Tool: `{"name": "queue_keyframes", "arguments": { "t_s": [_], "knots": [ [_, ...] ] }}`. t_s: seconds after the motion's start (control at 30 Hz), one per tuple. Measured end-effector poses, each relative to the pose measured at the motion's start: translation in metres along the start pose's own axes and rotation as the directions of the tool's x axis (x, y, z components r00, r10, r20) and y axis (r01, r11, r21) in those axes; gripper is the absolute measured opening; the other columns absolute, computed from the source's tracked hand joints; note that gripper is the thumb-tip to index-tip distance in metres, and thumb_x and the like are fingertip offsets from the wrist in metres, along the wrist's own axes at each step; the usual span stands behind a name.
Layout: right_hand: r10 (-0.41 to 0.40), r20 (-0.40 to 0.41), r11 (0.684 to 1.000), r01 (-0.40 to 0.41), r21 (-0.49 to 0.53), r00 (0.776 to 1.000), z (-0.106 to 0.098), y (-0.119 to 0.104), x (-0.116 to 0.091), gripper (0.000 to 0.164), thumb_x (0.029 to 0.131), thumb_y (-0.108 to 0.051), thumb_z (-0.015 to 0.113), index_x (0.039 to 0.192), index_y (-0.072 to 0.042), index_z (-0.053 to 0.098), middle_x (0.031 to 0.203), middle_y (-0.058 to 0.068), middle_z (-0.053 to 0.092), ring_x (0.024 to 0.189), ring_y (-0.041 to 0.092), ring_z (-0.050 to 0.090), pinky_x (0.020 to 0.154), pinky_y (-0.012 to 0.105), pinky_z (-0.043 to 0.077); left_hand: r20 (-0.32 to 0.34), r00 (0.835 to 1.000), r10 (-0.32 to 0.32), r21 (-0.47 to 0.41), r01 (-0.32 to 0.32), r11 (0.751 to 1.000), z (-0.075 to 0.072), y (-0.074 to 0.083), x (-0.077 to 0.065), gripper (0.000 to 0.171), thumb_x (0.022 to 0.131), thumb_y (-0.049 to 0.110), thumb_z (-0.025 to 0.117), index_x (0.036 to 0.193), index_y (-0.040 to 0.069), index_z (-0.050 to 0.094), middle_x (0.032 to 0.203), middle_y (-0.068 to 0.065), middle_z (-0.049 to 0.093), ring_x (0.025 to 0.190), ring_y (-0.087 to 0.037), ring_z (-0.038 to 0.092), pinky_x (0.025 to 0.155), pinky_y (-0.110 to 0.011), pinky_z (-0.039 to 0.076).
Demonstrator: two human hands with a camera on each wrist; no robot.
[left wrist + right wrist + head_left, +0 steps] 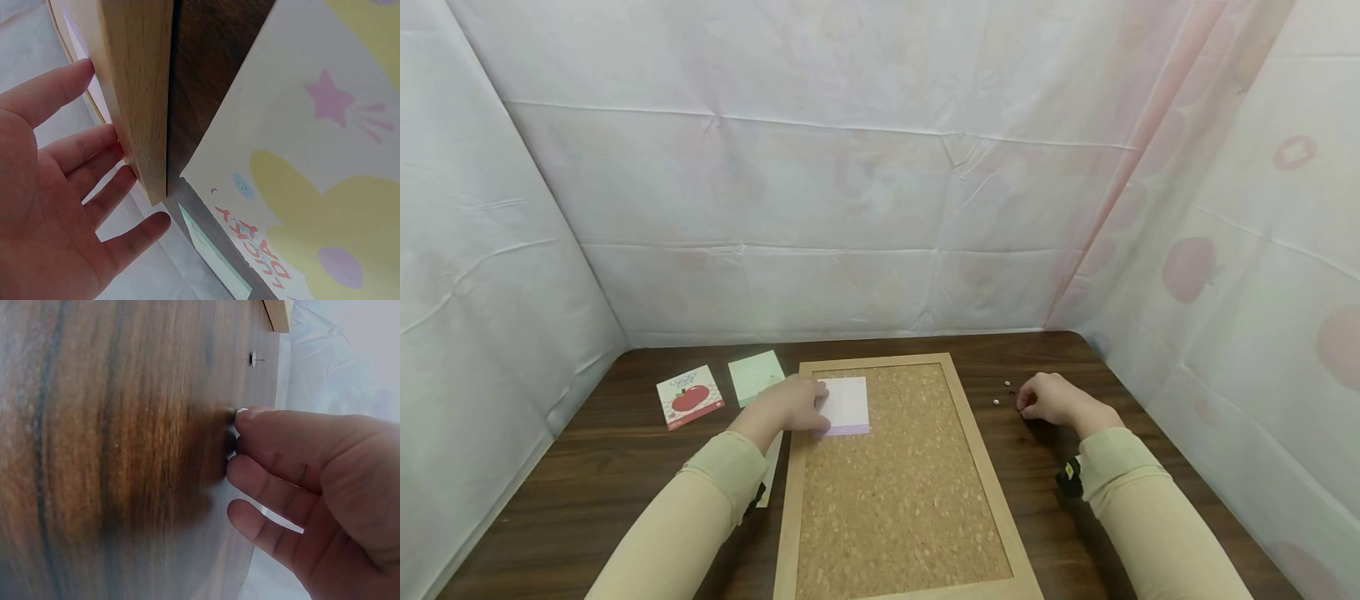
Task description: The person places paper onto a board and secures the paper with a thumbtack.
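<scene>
A memo sheet [848, 404] with a purple lower strip lies at the upper left of a wood-framed cork board [902, 500]. My left hand [793, 404] reaches over the board's left edge and rests its extended fingers on the sheet's left side; in the left wrist view the hand [69, 181] is spread beside the frame [140, 94]. Right of the board, my right hand [1048, 398] touches the tabletop with its fingertips, near small pale thumbtacks [996, 402]. The right wrist view shows thumb and forefinger close together; whether a tack is between them is unclear. One thumbtack [253, 359] lies point sideways beyond the hand.
Left of the board lie a card with a red apple [690, 397] and a pale green card [754, 377]. Under my left forearm is a card with yellow flower petals [350, 219]. White printed cloth [850, 183] encloses the dark wooden table [595, 450].
</scene>
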State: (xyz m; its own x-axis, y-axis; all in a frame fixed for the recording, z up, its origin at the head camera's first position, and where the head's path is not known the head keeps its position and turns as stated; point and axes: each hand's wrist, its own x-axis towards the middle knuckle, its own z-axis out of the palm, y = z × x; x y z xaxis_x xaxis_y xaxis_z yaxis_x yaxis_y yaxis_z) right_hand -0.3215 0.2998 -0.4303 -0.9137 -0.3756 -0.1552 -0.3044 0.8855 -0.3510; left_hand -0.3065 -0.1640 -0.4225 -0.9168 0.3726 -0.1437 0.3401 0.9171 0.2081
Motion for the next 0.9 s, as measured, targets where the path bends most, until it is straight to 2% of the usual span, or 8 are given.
{"name": "queue_keyframes", "arguments": {
  "t_s": [0.13,0.37,0.47,0.7,0.73,0.9],
  "knots": [
    [0.007,-0.001,1.000,-0.007,-0.008,1.000,0.0001,0.0010,0.0000,0.010,0.092,-0.004,0.073,0.085,-0.011,0.071,0.081,-0.002,0.063,0.073,0.016,0.055,0.066,0.036,0.048,-0.002,1.000,-0.006,0.002,0.006,1.000,0.0007,-0.0004,0.0005,0.024,0.080,0.034,0.078,0.085,0.017,0.063,0.110,-0.003,0.067,0.085,-0.022,0.052,0.074,-0.041,0.046],
    [0.005,-0.003,1.000,-0.005,-0.003,1.000,0.0025,0.0024,-0.0011,0.015,0.093,-0.004,0.071,0.082,-0.013,0.067,0.076,-0.002,0.059,0.068,0.016,0.052,0.062,0.035,0.045,-0.005,1.000,0.010,0.013,-0.010,1.000,0.0019,-0.0012,0.0013,0.026,0.080,0.034,0.078,0.081,0.015,0.061,0.088,0.000,0.060,0.081,-0.021,0.051,0.070,-0.041,0.044],
    [-0.023,-0.012,1.000,0.023,-0.005,1.000,0.0032,0.0020,-0.0013,0.017,0.094,-0.004,0.070,0.080,-0.014,0.066,0.074,-0.003,0.057,0.067,0.015,0.051,0.061,0.034,0.044,-0.002,1.000,0.011,0.018,-0.011,1.000,0.0019,-0.0015,0.0013,0.027,0.081,0.034,0.078,0.081,0.014,0.060,0.086,0.000,0.058,0.081,-0.022,0.051,0.071,-0.041,0.044],
    [-0.139,-0.102,0.990,0.139,-0.005,0.985,0.0056,0.0025,0.0008,0.018,0.092,-0.002,0.070,0.079,-0.013,0.064,0.073,-0.005,0.056,0.066,0.012,0.049,0.063,0.033,0.043,0.001,1.000,0.015,0.018,-0.015,1.000,0.0006,-0.0011,0.0008,0.026,0.081,0.034,0.077,0.081,0.015,0.061,0.112,-0.006,0.068,0.085,-0.023,0.051,0.076,-0.043,0.046],
    [-0.143,-0.118,0.990,0.144,-0.003,0.983,0.0061,0.0025,0.0015,0.017,0.092,-0.003,0.071,0.080,-0.014,0.065,0.074,-0.005,0.057,0.067,0.012,0.050,0.063,0.033,0.044,0.002,1.000,0.015,0.018,-0.015,1.000,0.0006,-0.0012,0.0009,0.026,0.081,0.035,0.077,0.081,0.015,0.061,0.112,-0.005,0.067,0.086,-0.023,0.051,0.076,-0.043,0.046],
    [-0.186,-0.233,0.982,0.191,0.000,0.955,0.0046,-0.0014,0.0068,0.009,0.091,-0.005,0.074,0.088,-0.013,0.072,0.084,-0.006,0.065,0.076,0.013,0.057,0.068,0.037,0.049,0.004,1.000,0.010,0.013,-0.010,1.000,-0.0007,-0.0006,-0.0002,0.026,0.081,0.034,0.078,0.084,0.015,0.060,0.087,0.000,0.059,0.083,-0.022,0.051,0.072,-0.042,0.045]
  ]
}}
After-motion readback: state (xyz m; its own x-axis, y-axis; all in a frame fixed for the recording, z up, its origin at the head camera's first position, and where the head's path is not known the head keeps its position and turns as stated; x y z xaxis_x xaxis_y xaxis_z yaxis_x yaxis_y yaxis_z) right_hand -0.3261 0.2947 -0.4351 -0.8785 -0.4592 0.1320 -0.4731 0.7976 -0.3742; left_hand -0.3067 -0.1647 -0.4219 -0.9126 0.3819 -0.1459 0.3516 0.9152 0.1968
